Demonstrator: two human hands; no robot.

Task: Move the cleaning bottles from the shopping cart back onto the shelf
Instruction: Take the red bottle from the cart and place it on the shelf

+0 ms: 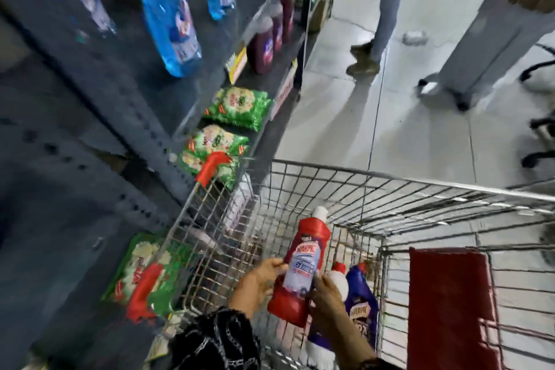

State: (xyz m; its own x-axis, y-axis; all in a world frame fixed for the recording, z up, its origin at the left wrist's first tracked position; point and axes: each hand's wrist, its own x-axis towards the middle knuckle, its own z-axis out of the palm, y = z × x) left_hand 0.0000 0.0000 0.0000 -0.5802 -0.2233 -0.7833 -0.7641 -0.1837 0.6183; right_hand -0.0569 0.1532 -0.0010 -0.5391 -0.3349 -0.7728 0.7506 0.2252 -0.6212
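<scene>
A red cleaning bottle with a white cap is held above the wire shopping cart. My left hand grips its left side and my right hand grips its right side. Below it in the cart lie a purple bottle and another white-capped bottle, partly hidden by my right hand. The grey metal shelf rises on the left, with blue bottles and dark red bottles standing on it.
Green packets lie on the lower shelf beside the cart. The cart's red seat flap is at right. A person's legs stand on the tiled floor ahead, with chair wheels at far right.
</scene>
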